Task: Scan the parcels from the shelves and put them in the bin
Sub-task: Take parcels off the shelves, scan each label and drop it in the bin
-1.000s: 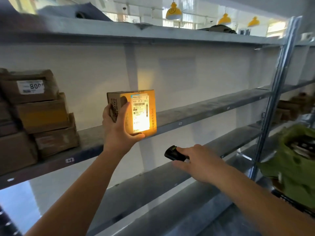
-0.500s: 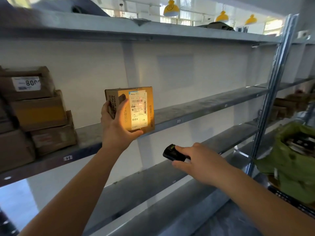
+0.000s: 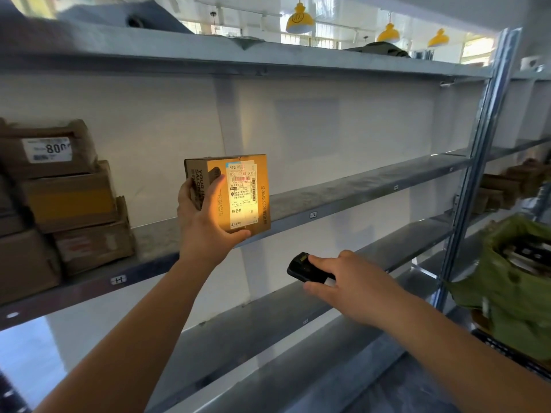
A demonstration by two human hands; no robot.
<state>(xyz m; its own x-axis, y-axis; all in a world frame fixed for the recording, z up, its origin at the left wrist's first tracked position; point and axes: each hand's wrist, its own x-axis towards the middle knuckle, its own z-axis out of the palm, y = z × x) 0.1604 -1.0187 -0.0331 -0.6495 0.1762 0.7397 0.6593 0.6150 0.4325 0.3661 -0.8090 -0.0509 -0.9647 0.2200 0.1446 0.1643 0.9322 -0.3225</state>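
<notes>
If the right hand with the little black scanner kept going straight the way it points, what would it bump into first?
Probably the small brown cardboard parcel that the left hand holds up. The right hand aims the black handheld scanner up-left at it, though depth is unclear.

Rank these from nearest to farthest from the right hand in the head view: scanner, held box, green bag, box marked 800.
1. Scanner: gripped in the right hand itself.
2. Held box: up and left, in the left hand.
3. Green bag: far right edge.
4. Box marked 800: top of the stack, far left on the shelf.
</notes>
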